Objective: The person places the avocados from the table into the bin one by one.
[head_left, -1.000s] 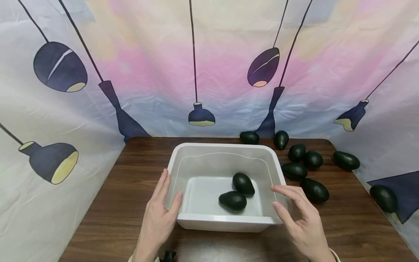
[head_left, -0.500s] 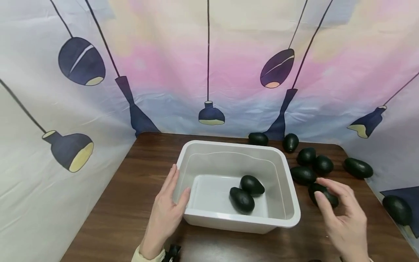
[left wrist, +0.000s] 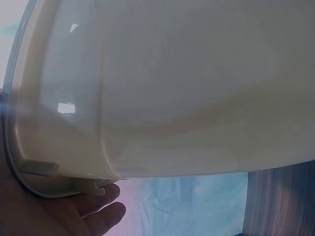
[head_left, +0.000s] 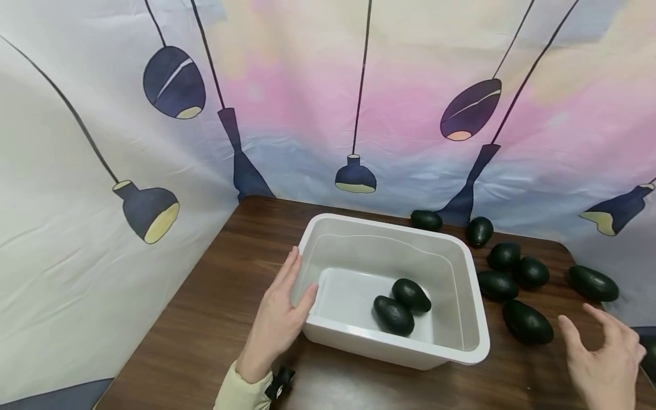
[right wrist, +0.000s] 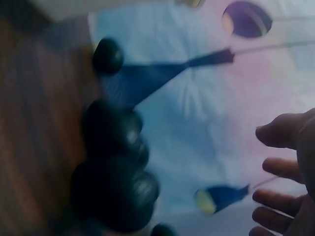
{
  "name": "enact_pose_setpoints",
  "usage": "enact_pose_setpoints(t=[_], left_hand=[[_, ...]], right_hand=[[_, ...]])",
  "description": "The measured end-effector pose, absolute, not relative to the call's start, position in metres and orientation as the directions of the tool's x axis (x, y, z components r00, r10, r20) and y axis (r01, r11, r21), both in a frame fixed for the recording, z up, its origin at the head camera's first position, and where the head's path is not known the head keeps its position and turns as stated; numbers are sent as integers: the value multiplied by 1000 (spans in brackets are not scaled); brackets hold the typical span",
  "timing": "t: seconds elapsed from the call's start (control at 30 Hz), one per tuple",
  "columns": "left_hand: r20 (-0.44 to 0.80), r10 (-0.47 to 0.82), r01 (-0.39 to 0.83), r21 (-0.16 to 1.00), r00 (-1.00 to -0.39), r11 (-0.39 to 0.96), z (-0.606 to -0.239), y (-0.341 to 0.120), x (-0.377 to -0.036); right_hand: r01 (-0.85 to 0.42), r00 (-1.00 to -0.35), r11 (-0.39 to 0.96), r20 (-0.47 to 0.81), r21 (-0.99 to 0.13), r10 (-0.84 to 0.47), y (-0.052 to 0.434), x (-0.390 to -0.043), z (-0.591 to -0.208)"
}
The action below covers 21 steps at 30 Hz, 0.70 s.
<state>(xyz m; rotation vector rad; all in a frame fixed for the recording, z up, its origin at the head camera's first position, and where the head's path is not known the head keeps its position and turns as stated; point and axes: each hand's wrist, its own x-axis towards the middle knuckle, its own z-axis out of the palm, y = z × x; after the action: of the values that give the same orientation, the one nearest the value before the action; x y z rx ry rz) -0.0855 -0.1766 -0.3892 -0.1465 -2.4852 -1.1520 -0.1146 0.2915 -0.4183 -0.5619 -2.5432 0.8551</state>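
A pale grey plastic tub (head_left: 389, 353) stands on the table, with two dark green avocados (head_left: 393, 316) lying together toward the right of its floor. My left hand (head_left: 279, 313) rests along the tub's left side, fingers fairly straight. In the left wrist view, its fingertips (left wrist: 106, 216) show beside the rim. Over the table's right side my right hand (head_left: 605, 359) is spread, thumb and fingers apart, holding nothing. The nearest avocado (head_left: 528, 323) lies just left of that hand. In the right wrist view, the right hand (right wrist: 285, 182) is apart from the blurred avocados (right wrist: 113, 196).
Several more avocados (head_left: 504, 256) lie to the right of and behind the tub on the wooden table (head_left: 205, 319). One avocado (head_left: 593, 283) is near the right edge, another (head_left: 650, 353) partly behind the right hand. A printed cloth (head_left: 307, 114) hangs behind the table.
My right hand has moved right, from the tub's rim past the nearest avocado. The lower avocado in the tub has turned. The head view has swung left; my left hand stays at the tub.
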Motion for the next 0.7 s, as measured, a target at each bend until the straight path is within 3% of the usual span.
enact_pose_setpoints(t=[0.13,0.3,0.53,0.7], left_hand=[[400,-63,259,697,-914,668,-389,-175,-87],[411,-73,259,691,-909,675,-390,-175,-88],[400,-78,247,695,-913,676,-391,-176,-89],[396,-72,248,695,-915,675,-392,-176,-90]], right_hand=[[359,-859,710,82,-606,505,309,-120,-436],[385,-889,725,-20,-571,457,321,-130,-452],[365,-919,760,-76,-538,387,327,-136,-464],[306,-931,773,-6,-556,365,322,-135,-468]])
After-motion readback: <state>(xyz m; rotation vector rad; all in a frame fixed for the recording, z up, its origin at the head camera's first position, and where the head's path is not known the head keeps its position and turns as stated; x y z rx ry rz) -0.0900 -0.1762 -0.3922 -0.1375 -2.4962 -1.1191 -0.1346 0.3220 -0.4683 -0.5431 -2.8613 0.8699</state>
